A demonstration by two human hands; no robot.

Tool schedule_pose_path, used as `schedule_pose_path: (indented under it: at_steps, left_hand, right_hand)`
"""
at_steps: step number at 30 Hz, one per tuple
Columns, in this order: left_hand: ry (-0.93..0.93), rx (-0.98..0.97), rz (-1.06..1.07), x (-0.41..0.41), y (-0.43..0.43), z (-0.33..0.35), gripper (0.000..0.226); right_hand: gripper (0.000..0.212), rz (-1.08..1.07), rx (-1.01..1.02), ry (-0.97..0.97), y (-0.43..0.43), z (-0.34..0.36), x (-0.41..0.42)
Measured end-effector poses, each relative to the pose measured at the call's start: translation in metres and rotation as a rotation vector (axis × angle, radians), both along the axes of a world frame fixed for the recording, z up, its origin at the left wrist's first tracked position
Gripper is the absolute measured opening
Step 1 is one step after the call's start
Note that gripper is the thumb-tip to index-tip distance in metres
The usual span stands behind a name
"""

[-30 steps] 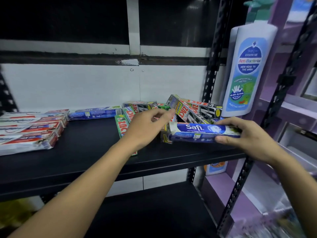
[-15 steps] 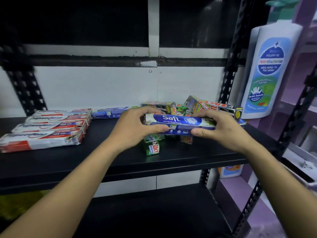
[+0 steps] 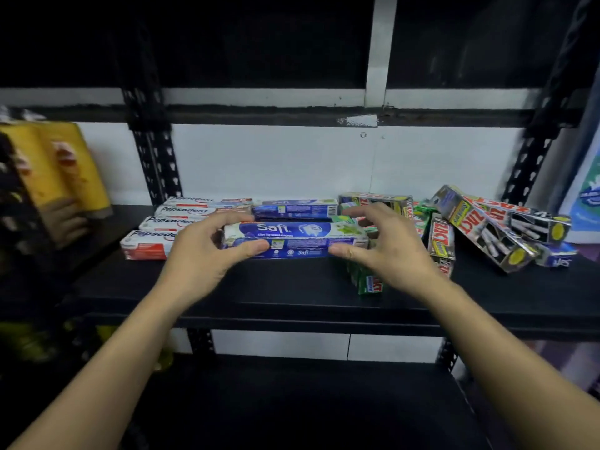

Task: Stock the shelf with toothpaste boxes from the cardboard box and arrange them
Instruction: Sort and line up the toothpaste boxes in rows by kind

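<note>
While the cardboard box is nowhere in view, the shelf [image 3: 292, 290] already carries a fair share of the stock. A neat stack of Pepsodent boxes [image 3: 162, 230] lies at the left, with one blue box [image 3: 293, 209] lined up against the far wall just beside them. The Safi box [image 3: 293, 238] now in hand sits lengthwise at the middle of the shelf, nearer than that blue one; whether it rests on the board or hangs just above it is hard to tell. The left hand [image 3: 201, 254] grips its left end, thumb on the near face and fingers curled over the top. The right hand [image 3: 386, 248] spans the right end with its thumb on the near face and fingers arched above; I cannot tell whether those fingers touch.

The sorting looks about half done. At the right, the Zact boxes [image 3: 487, 228] lie tumbled and tilted, green boxes [image 3: 367, 282] poke towards the near edge, and a small blue box [image 3: 556, 256] lies behind the heap, all likely awaiting tidy rows.
</note>
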State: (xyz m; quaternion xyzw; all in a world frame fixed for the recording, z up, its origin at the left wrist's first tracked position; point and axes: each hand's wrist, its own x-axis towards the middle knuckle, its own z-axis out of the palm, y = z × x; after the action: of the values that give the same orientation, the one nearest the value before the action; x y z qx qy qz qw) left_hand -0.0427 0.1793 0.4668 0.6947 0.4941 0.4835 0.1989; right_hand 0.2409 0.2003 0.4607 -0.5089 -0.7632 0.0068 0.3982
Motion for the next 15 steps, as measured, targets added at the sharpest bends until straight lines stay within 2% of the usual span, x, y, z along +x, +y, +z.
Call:
schedule_pose_path:
  at_steps: [3, 5, 8, 11, 15]
  left_hand:
    - [-0.007, 0.005, 0.082, -0.014, -0.004, -0.013, 0.054]
    - [0.038, 0.002, 0.112, -0.02, -0.004, -0.023, 0.052]
    - [0.071, -0.076, 0.105, -0.024, -0.002, -0.035, 0.052]
    - [0.112, -0.13, 0.068, -0.022, 0.002, -0.041, 0.049]
    - [0.189, -0.094, 0.046, -0.014, 0.009, -0.042, 0.053]
  right_hand:
    - [0.076, -0.061, -0.051, -0.06, 0.001, -0.017, -0.007]
    - [0.079, -0.132, -0.094, -0.169, -0.003, -0.029, -0.007]
    - [0.072, -0.264, -0.048, -0.271, -0.012, -0.039, -0.002]
    - [0.062, -0.295, -0.035, -0.245, -0.023, -0.035, 0.004]
    - [0.047, -0.288, -0.013, -0.165, -0.037, -0.018, 0.014]
